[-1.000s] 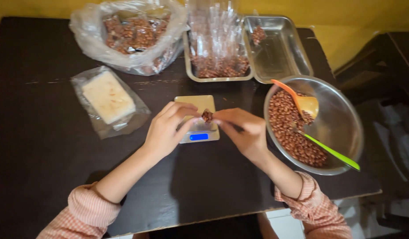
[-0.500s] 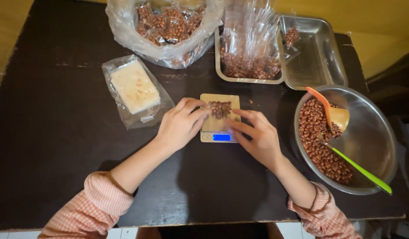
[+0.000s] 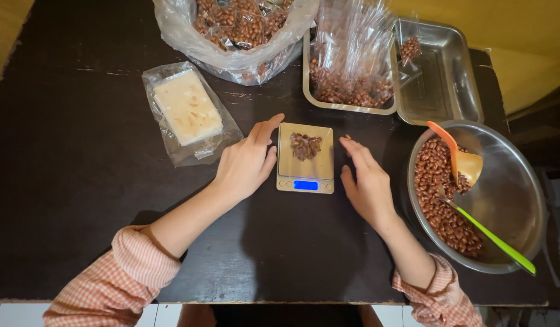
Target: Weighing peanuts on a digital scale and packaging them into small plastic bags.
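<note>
A small pocket scale (image 3: 306, 175) with a gold platform and lit blue display sits mid-table. A small clear packet of brown peanuts (image 3: 306, 146) lies on its platform. My left hand (image 3: 246, 162) rests on the table just left of the scale, fingers apart, holding nothing. My right hand (image 3: 366, 177) rests just right of the scale, fingers loosely spread, also holding nothing. Neither hand touches the packet.
A round metal bowl (image 3: 513, 200) of peanuts with an orange spoon (image 3: 457, 155) and a green-handled utensil (image 3: 492, 238) stands at right. A metal tray (image 3: 444, 85) with filled packets, a large bag of packets (image 3: 240, 27) and a bagged pale block (image 3: 187, 109) lie behind.
Both hands were together over the scale holding the peanut packet. They have let it go onto the platform and moved apart to either side.
</note>
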